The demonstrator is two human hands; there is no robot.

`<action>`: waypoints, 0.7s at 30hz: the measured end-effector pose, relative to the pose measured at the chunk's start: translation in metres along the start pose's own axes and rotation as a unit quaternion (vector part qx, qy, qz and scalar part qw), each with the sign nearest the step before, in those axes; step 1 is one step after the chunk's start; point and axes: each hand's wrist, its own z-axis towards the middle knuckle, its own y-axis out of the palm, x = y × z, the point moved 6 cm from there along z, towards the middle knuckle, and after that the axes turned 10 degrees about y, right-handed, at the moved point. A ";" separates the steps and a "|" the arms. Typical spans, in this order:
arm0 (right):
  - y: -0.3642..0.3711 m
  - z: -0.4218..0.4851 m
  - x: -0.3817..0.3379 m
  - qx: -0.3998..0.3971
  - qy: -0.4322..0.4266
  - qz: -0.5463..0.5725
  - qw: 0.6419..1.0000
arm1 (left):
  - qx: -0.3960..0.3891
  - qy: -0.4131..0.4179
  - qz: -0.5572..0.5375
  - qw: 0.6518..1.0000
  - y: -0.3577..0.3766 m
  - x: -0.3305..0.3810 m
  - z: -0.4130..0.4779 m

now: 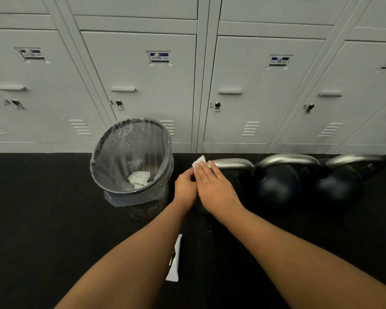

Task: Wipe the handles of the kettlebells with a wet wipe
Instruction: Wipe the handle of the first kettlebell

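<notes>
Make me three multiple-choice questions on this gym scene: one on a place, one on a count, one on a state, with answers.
1. Where does the mesh waste bin stand?
A. left of the kettlebells
B. between two kettlebells
C. right of the kettlebells

2. How many kettlebells stand in the row?
A. two
B. three
C. four

3. How do the fingers of the right hand lie?
A. curled round the bin's rim
B. clenched on nothing
C. straight, over the wet wipe

Answers: 1 A, the bin stands left of all of them; 2 B, three handles show side by side; 3 C, flat fingers cover the wipe at the left end of the leftmost handle.
</notes>
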 end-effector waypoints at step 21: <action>-0.014 0.003 0.015 -0.027 -0.014 0.036 0.999 | -0.074 0.007 0.040 0.996 -0.007 0.016 0.008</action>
